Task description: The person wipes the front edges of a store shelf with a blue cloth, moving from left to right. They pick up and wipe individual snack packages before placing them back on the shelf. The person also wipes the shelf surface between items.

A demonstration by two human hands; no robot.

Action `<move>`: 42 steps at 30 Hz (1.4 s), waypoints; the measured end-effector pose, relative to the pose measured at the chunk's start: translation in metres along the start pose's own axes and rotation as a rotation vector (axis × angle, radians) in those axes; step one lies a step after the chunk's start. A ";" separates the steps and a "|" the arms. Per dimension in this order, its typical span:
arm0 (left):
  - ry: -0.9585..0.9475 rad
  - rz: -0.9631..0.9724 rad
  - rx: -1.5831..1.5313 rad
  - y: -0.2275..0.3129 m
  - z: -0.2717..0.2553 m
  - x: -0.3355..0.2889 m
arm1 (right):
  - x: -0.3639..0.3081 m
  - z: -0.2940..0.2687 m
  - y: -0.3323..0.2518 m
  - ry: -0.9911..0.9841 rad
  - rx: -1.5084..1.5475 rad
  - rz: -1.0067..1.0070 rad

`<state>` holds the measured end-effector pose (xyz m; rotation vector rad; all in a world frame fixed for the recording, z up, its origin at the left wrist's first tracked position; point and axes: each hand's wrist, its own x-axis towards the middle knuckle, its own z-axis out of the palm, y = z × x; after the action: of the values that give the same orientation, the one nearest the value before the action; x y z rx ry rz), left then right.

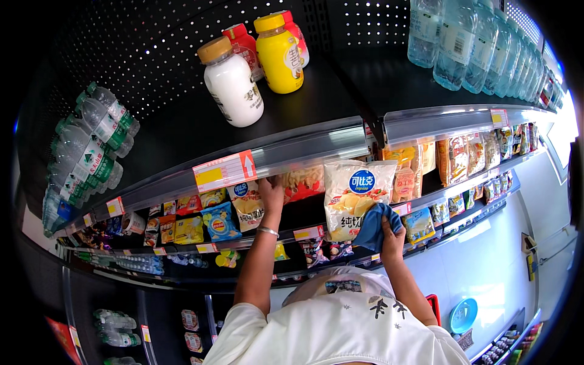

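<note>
Well, the right hand (393, 237) is closed around a bunched blue cloth (368, 230), its fingers pinching the fabric against the lower right corner of a large cream chip bag (340, 198). That bag stands nearly upright at the front of the middle shelf, overlapping the shelf's lower edge strip. The left hand (272, 191) reaches in under the upper shelf (292, 147), between a second cream bag (244, 210) and a red snack bag (305, 182); its fingertips are hidden, so whether it grips anything I cannot tell. A silver bracelet (267, 231) circles the left wrist. Further left stand a blue snack bag (221, 221) and smaller yellow and orange packets. On the upper shelf, a white bottle (234, 91) and a yellow bottle (280, 61) stand before two red ones, with clear water bottles (457, 45) lined up at right. Lower right, a light-blue basin (463, 315) shows against the white wall.
</note>
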<state>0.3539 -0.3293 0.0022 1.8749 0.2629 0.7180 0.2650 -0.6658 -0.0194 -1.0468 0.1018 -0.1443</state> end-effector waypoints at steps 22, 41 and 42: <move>-0.014 0.109 0.174 0.027 -0.066 -0.166 | 0.024 0.099 0.103 -0.303 -0.275 -0.004; -0.757 -0.423 -0.671 0.051 0.012 -0.190 | -0.045 0.074 0.011 -0.387 0.323 0.732; -0.723 -0.673 -0.899 0.057 0.016 -0.192 | -0.038 0.073 0.015 -0.430 0.411 0.715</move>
<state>0.2028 -0.4595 -0.0187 0.9657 0.0593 -0.3062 0.2395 -0.5896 0.0050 -0.5637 0.0471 0.6815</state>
